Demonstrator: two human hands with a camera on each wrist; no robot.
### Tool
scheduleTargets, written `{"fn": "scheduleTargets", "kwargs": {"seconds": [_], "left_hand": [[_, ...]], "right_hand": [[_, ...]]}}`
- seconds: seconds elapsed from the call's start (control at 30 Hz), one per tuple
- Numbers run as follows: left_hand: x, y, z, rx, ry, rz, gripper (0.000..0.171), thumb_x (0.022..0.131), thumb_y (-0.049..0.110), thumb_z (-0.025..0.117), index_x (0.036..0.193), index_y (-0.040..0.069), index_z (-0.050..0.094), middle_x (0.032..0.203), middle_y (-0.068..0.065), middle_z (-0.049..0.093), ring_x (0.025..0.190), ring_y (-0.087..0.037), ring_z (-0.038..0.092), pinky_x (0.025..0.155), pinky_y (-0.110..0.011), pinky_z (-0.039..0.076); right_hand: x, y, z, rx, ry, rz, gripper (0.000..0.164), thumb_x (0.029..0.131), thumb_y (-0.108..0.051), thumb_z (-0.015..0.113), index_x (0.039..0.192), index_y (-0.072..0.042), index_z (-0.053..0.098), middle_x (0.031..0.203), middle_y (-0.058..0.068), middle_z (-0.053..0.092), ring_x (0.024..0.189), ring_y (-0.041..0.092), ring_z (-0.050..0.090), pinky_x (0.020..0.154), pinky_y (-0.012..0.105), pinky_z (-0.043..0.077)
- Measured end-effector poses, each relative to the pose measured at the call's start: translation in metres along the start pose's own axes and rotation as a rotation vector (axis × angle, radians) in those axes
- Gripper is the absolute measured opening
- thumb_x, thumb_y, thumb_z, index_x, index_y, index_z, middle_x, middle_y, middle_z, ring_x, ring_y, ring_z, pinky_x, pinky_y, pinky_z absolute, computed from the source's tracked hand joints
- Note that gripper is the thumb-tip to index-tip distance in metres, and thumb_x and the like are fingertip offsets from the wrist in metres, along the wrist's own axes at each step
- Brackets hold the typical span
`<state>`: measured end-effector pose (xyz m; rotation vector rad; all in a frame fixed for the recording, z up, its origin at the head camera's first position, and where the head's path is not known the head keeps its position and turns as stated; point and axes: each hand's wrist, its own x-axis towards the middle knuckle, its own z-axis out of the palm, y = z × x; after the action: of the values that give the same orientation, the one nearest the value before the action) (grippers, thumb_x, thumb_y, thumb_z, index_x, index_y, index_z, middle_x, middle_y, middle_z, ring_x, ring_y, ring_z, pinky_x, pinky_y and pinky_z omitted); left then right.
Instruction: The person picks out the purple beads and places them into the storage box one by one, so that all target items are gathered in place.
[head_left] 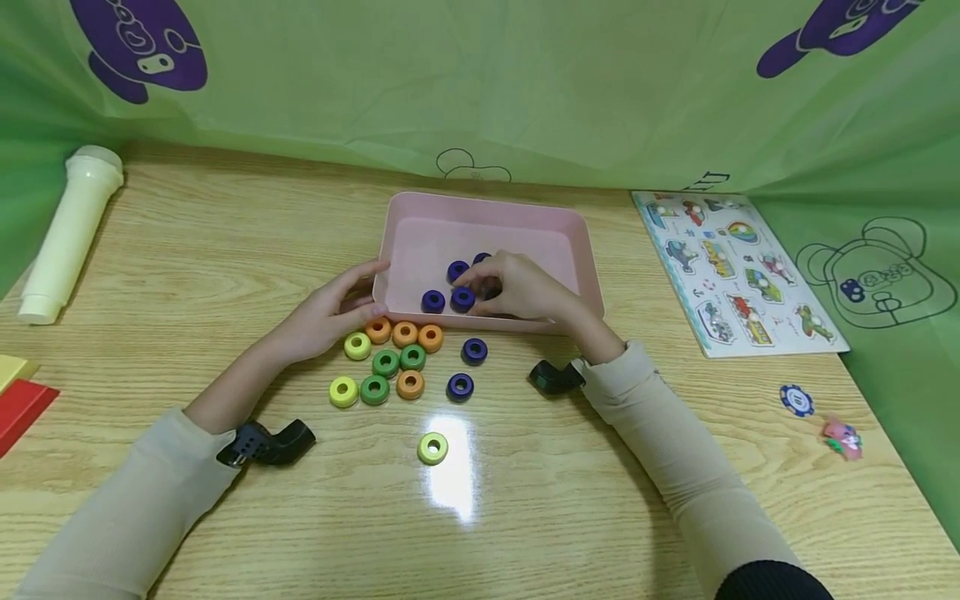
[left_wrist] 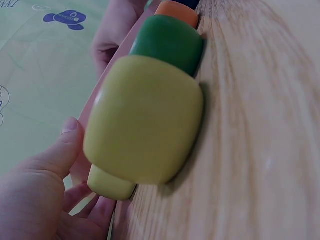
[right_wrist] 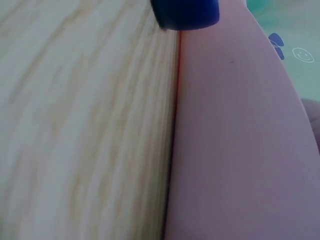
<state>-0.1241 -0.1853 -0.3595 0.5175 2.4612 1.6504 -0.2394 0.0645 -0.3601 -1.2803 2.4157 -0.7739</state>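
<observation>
A shallow pink tray (head_left: 517, 218) holds several dark blue rings, among them one (head_left: 432, 302) near its front wall. My right hand (head_left: 521, 287) reaches into the tray and pinches a dark blue ring (head_left: 461, 303) between thumb and fingers. With thumb and fingers around the front left corner, my left hand (head_left: 322, 312) holds the tray. In front of the tray lie orange rings (head_left: 405, 343), green rings (head_left: 375, 398) and yellow rings (head_left: 343, 402). Two blue rings (head_left: 474, 361) sit on the table. The right wrist view leaves my right fingers out of sight.
A lone yellow ring (head_left: 432, 459) lies nearer me. To the right are a picture puzzle board (head_left: 720, 283), a blue and white chip (head_left: 797, 401) and a small pink figure (head_left: 843, 439). A cream tube (head_left: 71, 237) and a red block (head_left: 24, 410) stand left. Green cloth (head_left: 480, 92) hangs behind.
</observation>
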Motion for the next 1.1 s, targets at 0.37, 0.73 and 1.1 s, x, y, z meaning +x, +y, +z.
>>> {"fn": "scheduleTargets", "kwargs": {"seconds": [0.37, 0.73, 1.1], "left_hand": [[0.0, -0.001, 0.0, 0.004, 0.004, 0.001, 0.051, 0.087, 0.006, 0.045, 0.131, -0.001, 0.021, 0.127, -0.025, 0.028, 0.113, -0.033, 0.033, 0.092, -0.042, 0.031], [0.001, -0.005, 0.0, 0.011, 0.006, 0.004, 0.052, 0.087, 0.008, 0.046, 0.132, 0.001, 0.021, 0.128, -0.024, 0.028, 0.113, -0.033, 0.033, 0.092, -0.042, 0.031], [0.007, -0.035, -0.002, 0.034, 0.021, 0.006, 0.053, 0.086, 0.024, 0.048, 0.133, 0.017, 0.025, 0.128, -0.012, 0.033, 0.113, -0.024, 0.037, 0.092, -0.036, 0.033]], "right_hand": [[-0.022, -0.005, -0.013, 0.013, 0.197, -0.018, 0.035, 0.071, -0.023, 0.068, 0.102, -0.009, 0.059, 0.082, 0.0, 0.059, 0.073, 0.01, 0.051, 0.065, 0.027, 0.044], [-0.054, -0.022, -0.012, 0.133, 0.262, -0.213, 0.027, 0.072, -0.017, 0.067, 0.097, -0.008, 0.061, 0.072, -0.005, 0.058, 0.059, 0.009, 0.046, 0.048, 0.027, 0.04], [-0.068, -0.041, 0.008, 0.129, -0.194, -0.235, 0.031, 0.076, -0.027, 0.063, 0.102, -0.012, 0.058, 0.075, -0.012, 0.055, 0.063, 0.002, 0.051, 0.054, 0.019, 0.046]]}}
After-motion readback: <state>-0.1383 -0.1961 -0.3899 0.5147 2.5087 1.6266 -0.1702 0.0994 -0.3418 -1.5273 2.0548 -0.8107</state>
